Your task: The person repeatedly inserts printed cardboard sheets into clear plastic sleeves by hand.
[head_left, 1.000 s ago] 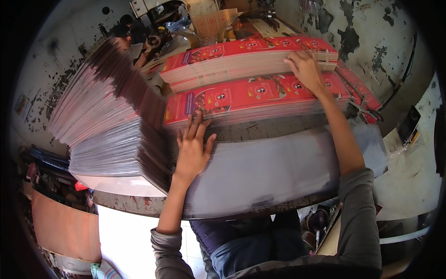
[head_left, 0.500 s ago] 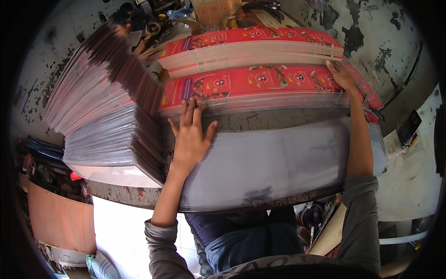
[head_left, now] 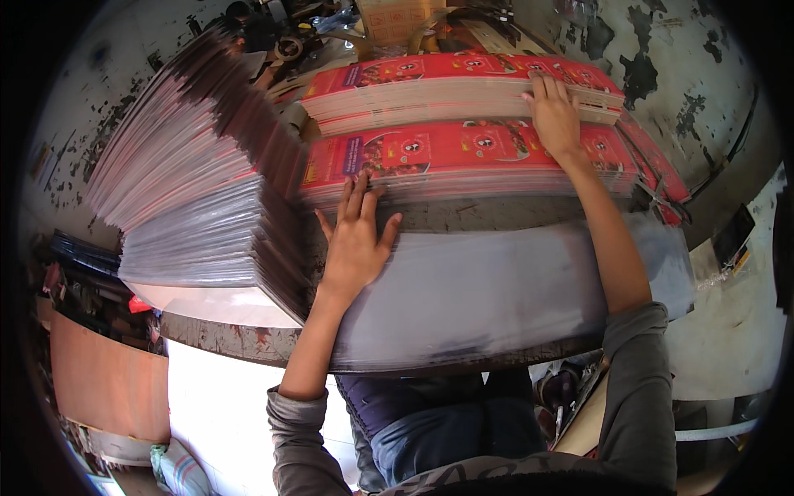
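A pile of red printed sheets [head_left: 463, 157] is seen on the far side of a worn table [head_left: 496, 217]. A second red pile [head_left: 447, 83] lies just behind it and a little higher. The right hand [head_left: 554, 116] is laid flat on top of the near red pile, close to its right end, with its fingertips up against the front edge of the far pile. Its fingers are held straight and close together, and nothing is gripped by them.

The left hand [head_left: 356, 240] is pressed flat on a stack of clear plastic sheets [head_left: 513, 289] that lies at the near side of the table. Its fingers are spread wide, and the fingertips touch the front edge of the near red pile. Nothing is held in this hand.

To the left, a tall fanned stack of plastic bags [head_left: 198, 207] is seen, leaning outward. Grey sleeves are pushed up on both arms. Blue trousers [head_left: 430, 413] are seen below the table edge. A brown box [head_left: 397, 16] stands far back.
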Demonstrator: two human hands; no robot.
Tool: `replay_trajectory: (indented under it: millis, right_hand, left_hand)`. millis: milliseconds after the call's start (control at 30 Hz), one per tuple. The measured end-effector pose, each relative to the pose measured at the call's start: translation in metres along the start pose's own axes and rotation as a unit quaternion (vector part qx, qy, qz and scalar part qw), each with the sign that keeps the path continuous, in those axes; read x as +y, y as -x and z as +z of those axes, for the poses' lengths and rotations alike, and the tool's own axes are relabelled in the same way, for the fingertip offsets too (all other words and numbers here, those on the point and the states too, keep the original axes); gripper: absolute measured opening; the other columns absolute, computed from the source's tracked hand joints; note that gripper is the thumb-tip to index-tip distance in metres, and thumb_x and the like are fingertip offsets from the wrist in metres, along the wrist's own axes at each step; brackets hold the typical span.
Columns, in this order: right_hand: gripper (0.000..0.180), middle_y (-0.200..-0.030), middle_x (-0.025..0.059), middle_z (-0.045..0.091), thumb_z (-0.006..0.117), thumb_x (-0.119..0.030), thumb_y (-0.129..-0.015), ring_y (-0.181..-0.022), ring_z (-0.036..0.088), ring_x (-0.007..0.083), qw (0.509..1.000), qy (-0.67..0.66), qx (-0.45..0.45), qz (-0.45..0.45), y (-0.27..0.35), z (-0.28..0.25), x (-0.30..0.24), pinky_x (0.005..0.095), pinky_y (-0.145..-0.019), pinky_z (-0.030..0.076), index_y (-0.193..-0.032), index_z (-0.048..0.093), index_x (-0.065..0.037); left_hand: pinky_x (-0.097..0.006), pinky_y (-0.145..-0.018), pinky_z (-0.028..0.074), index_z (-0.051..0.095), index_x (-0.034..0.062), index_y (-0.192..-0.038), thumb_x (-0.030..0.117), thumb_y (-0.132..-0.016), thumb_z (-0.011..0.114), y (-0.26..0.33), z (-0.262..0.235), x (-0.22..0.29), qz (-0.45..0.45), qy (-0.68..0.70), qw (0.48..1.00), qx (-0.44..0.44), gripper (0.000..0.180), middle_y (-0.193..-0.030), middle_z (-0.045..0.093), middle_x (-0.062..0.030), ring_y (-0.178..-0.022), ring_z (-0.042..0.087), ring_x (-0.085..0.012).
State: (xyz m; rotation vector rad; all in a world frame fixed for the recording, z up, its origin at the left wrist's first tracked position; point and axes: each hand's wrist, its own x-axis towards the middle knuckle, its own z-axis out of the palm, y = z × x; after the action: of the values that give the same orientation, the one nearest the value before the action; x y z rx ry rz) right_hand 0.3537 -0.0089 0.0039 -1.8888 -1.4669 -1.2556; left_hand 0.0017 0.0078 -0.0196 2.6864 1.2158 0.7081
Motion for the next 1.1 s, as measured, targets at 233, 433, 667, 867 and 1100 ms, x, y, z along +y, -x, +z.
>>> replay_trajectory:
  millis: [233,433,667,867,1100]
  right_hand:
    - [0.024,-0.094,0.0037,0.053,0.056,-0.016,-0.08,-0.096,0.051,0.0191,0.998,0.055,0.014,-0.01,-0.013,-0.005,0.004,0.0421,-0.082,0.038,-0.102,0.058,-0.008]
    - [0.017,-0.09,0.0053,0.052,0.054,-0.009,-0.076,-0.095,0.051,0.0217,0.998,0.047,0.004,-0.033,-0.019,-0.018,0.005,0.0413,-0.081,0.039,-0.093,0.057,-0.008]
    - [0.055,-0.123,0.0125,0.047,0.057,-0.006,-0.077,-0.114,0.046,0.0263,0.997,0.071,-0.027,0.001,-0.01,-0.009,0.02,0.0463,-0.092,0.038,-0.129,0.043,-0.014]
    - [0.062,-0.134,0.0074,0.043,0.05,-0.002,-0.076,-0.12,0.044,0.0208,0.99,0.123,-0.057,-0.041,0.009,-0.053,0.03,0.0458,-0.1,0.033,-0.135,0.038,-0.018]
    - [0.063,-0.134,0.0059,0.043,0.051,0.001,-0.073,-0.118,0.045,0.0219,0.989,0.084,0.091,-0.084,0.059,-0.118,0.053,0.0447,-0.102,0.029,-0.132,0.044,-0.021]
  left_hand:
    - [-0.07,-0.098,0.016,0.047,0.0102,-0.121,0.033,-0.088,0.053,0.002,-0.001,-0.002,0.01,-0.002,1.0,0.01,0.041,-0.145,0.028,-0.0076,-0.135,0.023,-0.0309]
    - [-0.07,-0.097,0.016,0.051,0.0022,-0.115,0.03,-0.088,0.052,0.003,-0.002,-0.003,0.04,-0.01,0.999,0.018,0.039,-0.141,0.031,-0.0181,-0.133,0.025,-0.034]
    - [-0.071,-0.096,0.017,0.053,0.0014,-0.112,0.029,-0.088,0.052,0.002,-0.002,-0.001,0.051,-0.019,0.998,0.019,0.037,-0.14,0.031,-0.0208,-0.133,0.025,-0.0345]
    - [-0.051,-0.103,0.028,0.043,-0.0001,-0.123,0.029,-0.09,0.05,0.0,-0.007,-0.001,0.038,0.174,0.977,0.119,0.044,-0.13,0.044,-0.0208,-0.124,0.041,-0.0331]
    - [-0.036,-0.095,0.041,0.029,0.0034,-0.133,0.035,-0.096,0.041,-0.007,-0.02,-0.005,-0.085,0.633,0.753,0.159,0.05,-0.116,0.052,-0.0122,-0.107,0.054,-0.0203]
